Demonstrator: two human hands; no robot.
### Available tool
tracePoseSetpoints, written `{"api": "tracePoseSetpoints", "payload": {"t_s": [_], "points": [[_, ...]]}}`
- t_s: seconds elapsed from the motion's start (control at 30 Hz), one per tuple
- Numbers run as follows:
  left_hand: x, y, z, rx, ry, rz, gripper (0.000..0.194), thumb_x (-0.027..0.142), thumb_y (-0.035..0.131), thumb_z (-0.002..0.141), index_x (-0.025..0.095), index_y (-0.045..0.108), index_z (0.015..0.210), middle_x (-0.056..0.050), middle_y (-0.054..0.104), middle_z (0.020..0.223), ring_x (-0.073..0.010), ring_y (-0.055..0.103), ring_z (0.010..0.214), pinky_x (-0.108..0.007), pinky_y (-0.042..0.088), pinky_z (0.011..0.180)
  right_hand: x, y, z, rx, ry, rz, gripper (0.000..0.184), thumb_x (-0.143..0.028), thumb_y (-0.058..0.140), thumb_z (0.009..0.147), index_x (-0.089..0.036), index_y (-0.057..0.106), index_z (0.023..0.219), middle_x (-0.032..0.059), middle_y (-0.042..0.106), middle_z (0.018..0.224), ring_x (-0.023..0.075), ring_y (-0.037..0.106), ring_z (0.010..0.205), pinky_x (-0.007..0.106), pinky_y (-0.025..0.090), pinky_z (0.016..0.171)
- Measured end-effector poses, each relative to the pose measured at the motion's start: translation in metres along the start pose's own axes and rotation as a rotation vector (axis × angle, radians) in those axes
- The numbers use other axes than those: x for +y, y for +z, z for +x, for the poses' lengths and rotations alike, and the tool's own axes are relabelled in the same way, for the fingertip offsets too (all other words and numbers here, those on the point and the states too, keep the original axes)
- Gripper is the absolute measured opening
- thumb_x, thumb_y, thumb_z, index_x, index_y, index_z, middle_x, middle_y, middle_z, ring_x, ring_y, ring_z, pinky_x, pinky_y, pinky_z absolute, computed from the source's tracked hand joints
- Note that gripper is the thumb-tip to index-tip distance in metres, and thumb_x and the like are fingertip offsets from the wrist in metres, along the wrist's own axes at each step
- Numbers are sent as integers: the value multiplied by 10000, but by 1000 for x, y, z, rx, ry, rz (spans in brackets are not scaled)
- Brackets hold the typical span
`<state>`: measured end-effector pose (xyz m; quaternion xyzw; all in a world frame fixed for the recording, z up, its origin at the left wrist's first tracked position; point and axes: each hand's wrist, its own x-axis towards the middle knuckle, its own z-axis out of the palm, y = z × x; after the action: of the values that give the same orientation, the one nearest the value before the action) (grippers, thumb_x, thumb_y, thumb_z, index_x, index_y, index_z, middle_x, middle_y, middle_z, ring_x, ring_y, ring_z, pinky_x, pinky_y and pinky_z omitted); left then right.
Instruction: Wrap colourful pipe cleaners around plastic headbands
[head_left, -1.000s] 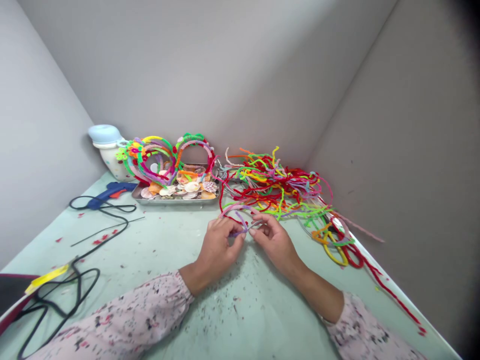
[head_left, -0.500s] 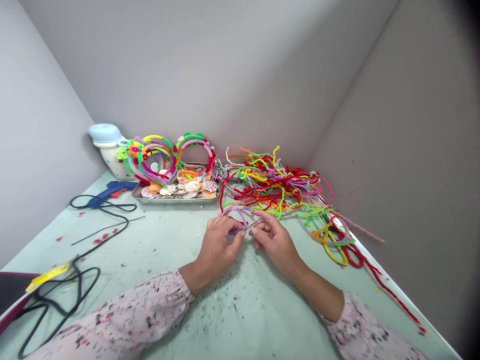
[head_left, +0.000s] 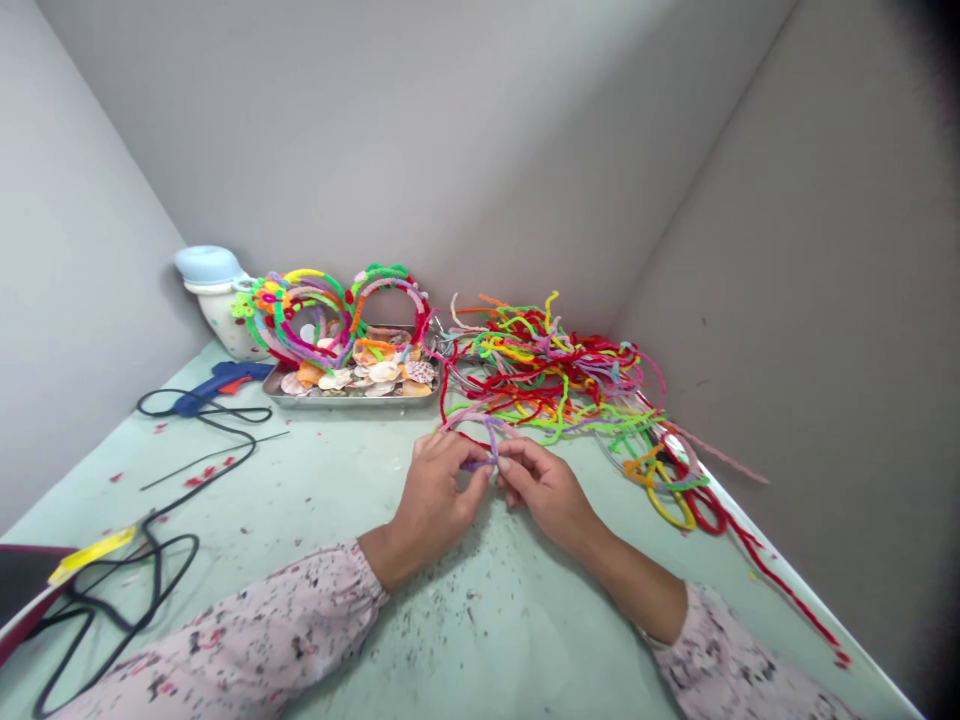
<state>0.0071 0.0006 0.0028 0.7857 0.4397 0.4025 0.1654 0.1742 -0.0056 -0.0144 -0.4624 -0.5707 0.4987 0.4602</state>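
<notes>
The left hand (head_left: 433, 490)'s fingers are pinching a purple strand (head_left: 492, 438) over the table (head_left: 337, 490); the right hand (head_left: 546, 492) is now curling closer, its grip unclear, so both are working at one spot.

Reference: metal tray (head_left: 352, 403), 1. Shells (head_left: 384, 372) in it number more than ten; overlap prevents an exact count. Headband groups standing at the tray: 2, one at left (head_left: 281, 340) and one at right (head_left: 390, 272); bands per group cannot be told. Left of tray: lidded bottle (head_left: 225, 312), 1; blue glue gun (head_left: 214, 388), 1. Right of tray: pipe cleaners (head_left: 555, 365), dozens, tangled, uncountable. Nearer than tray, to its right: left hand (head_left: 437, 490) and right hand (head_left: 553, 492), total 2; purple strand (head_left: 492, 436) at their fingertips, 1.
</notes>
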Motion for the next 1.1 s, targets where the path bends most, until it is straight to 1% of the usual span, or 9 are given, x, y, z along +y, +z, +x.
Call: {"api": "tracePoseSetpoints", "payload": {"t_s": [0.43, 0.6, 0.77, 1.0, 1.1], "points": [[-1, 1, 1, 1, 27, 13, 16, 211, 607, 817, 197, 603, 808, -7, 637, 782, -193, 565, 814, -368, 375, 808, -1, 0, 1, -8, -1, 4, 207, -377, 573, 846, -203, 586, 956, -35, 575, 677, 94, 505, 507, 238, 413, 509], [-1, 1, 1, -7, 27, 19, 9, 202, 602, 813, 196, 602, 807, -8, 638, 786, -192, 566, 818, -368, 378, 807, -1, -1, 1, -14, 10, 27, 209, -386, 576, 844, -202, 581, 944, -36, 574, 675, 95, 503, 509, 239, 408, 510], [-2, 2, 1, -17, 28, 26, 17, 208, 591, 813, 200, 606, 807, -17, 648, 786, -202, 574, 822, -379, 384, 810, -1, -2, 2, -21, 12, 5, 206, -391, 578, 838, -204, 583, 924, -36, 576, 668, 99, 502, 506, 239, 398, 501], [-2, 2, 1, -33, 15, 3, 10, 198, 611, 805, 197, 609, 796, -12, 655, 786, -194, 575, 814, -379, 382, 828, -1, -2, 1, -37, -2, -11, 175, -370, 560, 847, -199, 581, 880, -31, 578, 681, 94, 498, 509, 234, 389, 496], [-2, 2, 1, -35, -16, -19, 40, 216, 615, 810, 194, 602, 779, -9, 652, 778, -191, 576, 813, -369, 380, 824, -1, -2, 1, -17, -11, 17, 188, -356, 569, 843, -198, 577, 946, -36, 573, 669, 94, 500, 507, 235, 393, 497]]}}
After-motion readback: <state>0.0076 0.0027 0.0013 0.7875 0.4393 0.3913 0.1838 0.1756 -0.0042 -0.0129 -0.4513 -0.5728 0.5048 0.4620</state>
